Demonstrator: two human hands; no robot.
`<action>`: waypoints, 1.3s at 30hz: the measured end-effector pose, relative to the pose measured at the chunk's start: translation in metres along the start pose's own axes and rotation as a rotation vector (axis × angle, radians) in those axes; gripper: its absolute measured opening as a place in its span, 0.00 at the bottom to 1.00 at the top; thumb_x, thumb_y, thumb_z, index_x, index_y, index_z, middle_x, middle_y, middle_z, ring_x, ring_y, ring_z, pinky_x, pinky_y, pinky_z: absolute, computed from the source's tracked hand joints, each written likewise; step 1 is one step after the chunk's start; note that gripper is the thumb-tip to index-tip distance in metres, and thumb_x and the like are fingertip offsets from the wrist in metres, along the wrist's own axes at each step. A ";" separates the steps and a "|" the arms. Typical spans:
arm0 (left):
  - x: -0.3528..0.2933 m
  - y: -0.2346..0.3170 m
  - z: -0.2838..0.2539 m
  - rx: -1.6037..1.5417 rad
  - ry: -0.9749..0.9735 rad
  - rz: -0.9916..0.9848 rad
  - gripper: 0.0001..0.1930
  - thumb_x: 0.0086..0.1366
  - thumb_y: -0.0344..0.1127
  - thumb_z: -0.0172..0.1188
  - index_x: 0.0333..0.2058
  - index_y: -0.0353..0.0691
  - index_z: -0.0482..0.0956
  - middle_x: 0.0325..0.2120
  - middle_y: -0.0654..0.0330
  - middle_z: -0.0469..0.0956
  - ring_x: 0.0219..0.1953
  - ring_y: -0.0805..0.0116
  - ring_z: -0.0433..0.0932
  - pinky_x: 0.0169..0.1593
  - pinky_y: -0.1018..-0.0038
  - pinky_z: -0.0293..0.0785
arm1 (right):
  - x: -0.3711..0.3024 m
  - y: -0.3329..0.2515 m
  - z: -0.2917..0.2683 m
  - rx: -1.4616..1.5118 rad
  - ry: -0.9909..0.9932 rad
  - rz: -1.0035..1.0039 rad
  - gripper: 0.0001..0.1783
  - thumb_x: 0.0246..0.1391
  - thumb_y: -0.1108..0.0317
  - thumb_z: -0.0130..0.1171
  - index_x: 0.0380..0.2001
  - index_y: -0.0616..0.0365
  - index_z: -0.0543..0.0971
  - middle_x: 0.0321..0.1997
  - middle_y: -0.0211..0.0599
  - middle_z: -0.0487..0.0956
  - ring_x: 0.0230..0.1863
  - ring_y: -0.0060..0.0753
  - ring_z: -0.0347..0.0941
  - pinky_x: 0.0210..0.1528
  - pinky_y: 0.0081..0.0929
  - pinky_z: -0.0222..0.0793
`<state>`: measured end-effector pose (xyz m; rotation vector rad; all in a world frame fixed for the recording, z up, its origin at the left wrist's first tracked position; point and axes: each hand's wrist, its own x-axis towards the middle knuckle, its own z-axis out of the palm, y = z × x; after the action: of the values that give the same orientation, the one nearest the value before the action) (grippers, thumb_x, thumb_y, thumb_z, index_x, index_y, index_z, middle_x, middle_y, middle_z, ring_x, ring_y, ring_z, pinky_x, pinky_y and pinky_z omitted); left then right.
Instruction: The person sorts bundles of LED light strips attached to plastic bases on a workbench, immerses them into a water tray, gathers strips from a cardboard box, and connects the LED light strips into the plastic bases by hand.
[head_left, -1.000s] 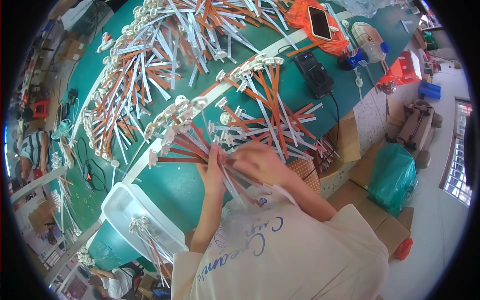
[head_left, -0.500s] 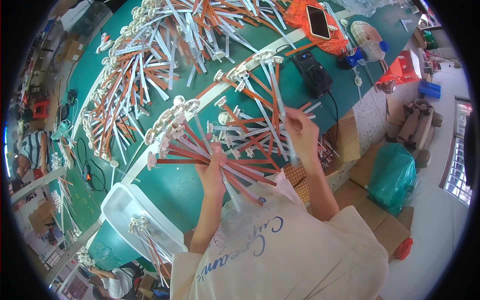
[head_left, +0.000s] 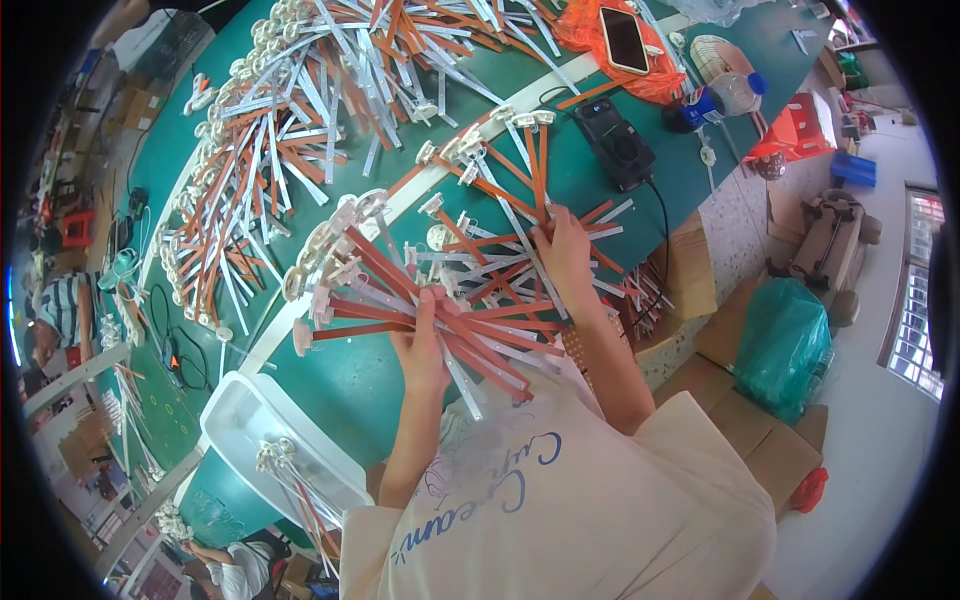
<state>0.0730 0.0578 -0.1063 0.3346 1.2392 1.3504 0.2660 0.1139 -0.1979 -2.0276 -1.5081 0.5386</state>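
My left hand (head_left: 425, 350) is closed round a fanned bundle of flat brown and white strips (head_left: 465, 335) with round white plastic heads (head_left: 335, 235) at their far left ends. To the right of it, my right hand (head_left: 566, 258) pinches at a brown strip (head_left: 541, 165) whose white head lies farther off on the table. My fingers partly hide the strip's near end, and other strips cross under the hand. Between my hands lies a loose pile of similar strips (head_left: 490, 262).
Large heaps of strips (head_left: 290, 130) cover the far green table (head_left: 330, 380). A white tub (head_left: 235, 410) holding a few strips stands at the left. Far right are a black charger (head_left: 615, 145), a phone (head_left: 624, 40) on an orange bag, and a bottle (head_left: 738, 95). Cardboard boxes (head_left: 745, 440) stand below.
My right hand has moved left and turned inward. The white strip that stood at its fingers no longer shows there; they are now at a brown one. My left hand keeps its bundle.
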 end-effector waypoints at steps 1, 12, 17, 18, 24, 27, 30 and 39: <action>0.000 0.002 0.002 -0.012 0.006 0.010 0.12 0.62 0.31 0.51 0.43 0.34 0.66 0.30 0.59 0.72 0.26 0.74 0.70 0.32 0.77 0.68 | 0.006 0.006 0.001 0.000 0.003 -0.001 0.18 0.44 0.69 0.60 0.40 0.61 0.72 0.28 0.41 0.76 0.28 0.40 0.72 0.30 0.30 0.67; -0.006 0.013 -0.016 -0.094 -0.035 0.068 0.07 0.62 0.29 0.51 0.38 0.36 0.67 0.19 0.66 0.64 0.19 0.78 0.60 0.25 0.80 0.57 | 0.010 -0.045 -0.101 0.820 -0.143 0.172 0.12 0.47 0.77 0.56 0.39 0.65 0.75 0.31 0.32 0.76 0.31 0.18 0.71 0.31 0.15 0.67; -0.011 0.011 -0.013 -0.171 -0.123 0.095 0.16 0.58 0.28 0.55 0.45 0.35 0.65 0.21 0.65 0.66 0.22 0.76 0.64 0.27 0.80 0.62 | -0.049 -0.084 -0.103 0.836 -0.421 -0.067 0.12 0.46 0.76 0.58 0.38 0.61 0.76 0.30 0.32 0.76 0.29 0.19 0.70 0.33 0.15 0.65; -0.011 0.011 -0.011 -0.090 -0.167 0.152 0.19 0.57 0.27 0.55 0.47 0.35 0.64 0.22 0.64 0.67 0.24 0.75 0.66 0.30 0.79 0.64 | -0.060 -0.099 -0.099 0.845 -0.514 -0.095 0.12 0.46 0.75 0.59 0.37 0.60 0.77 0.30 0.33 0.76 0.29 0.19 0.70 0.33 0.15 0.65; -0.016 0.018 -0.012 0.038 -0.029 0.075 0.20 0.58 0.27 0.52 0.50 0.35 0.60 0.26 0.61 0.69 0.30 0.73 0.69 0.35 0.76 0.67 | -0.078 -0.111 -0.078 0.638 -0.596 -0.318 0.09 0.47 0.71 0.58 0.34 0.57 0.78 0.31 0.38 0.76 0.31 0.33 0.72 0.34 0.25 0.67; -0.018 0.019 -0.018 -0.071 -0.005 0.071 0.19 0.61 0.28 0.50 0.50 0.36 0.58 0.23 0.64 0.66 0.27 0.75 0.66 0.33 0.76 0.66 | -0.030 -0.081 -0.072 0.321 -0.258 -0.153 0.08 0.48 0.67 0.57 0.32 0.59 0.76 0.31 0.40 0.75 0.33 0.43 0.72 0.35 0.33 0.67; -0.017 0.022 -0.018 -0.137 -0.010 0.092 0.15 0.63 0.30 0.48 0.48 0.36 0.59 0.20 0.67 0.61 0.22 0.79 0.61 0.29 0.77 0.62 | 0.020 0.007 -0.033 -0.014 0.134 -0.319 0.08 0.45 0.71 0.57 0.32 0.59 0.76 0.28 0.43 0.74 0.31 0.45 0.71 0.35 0.36 0.67; -0.015 0.026 -0.035 -0.072 0.079 0.145 0.14 0.64 0.31 0.48 0.46 0.37 0.59 0.17 0.68 0.58 0.18 0.80 0.56 0.27 0.78 0.59 | 0.050 0.025 -0.058 0.269 -0.074 -0.130 0.10 0.46 0.76 0.55 0.35 0.61 0.75 0.30 0.40 0.74 0.30 0.31 0.74 0.32 0.24 0.68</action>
<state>0.0345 0.0371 -0.0921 0.3288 1.2472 1.5416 0.3347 0.1449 -0.1690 -1.7096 -1.5089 0.7283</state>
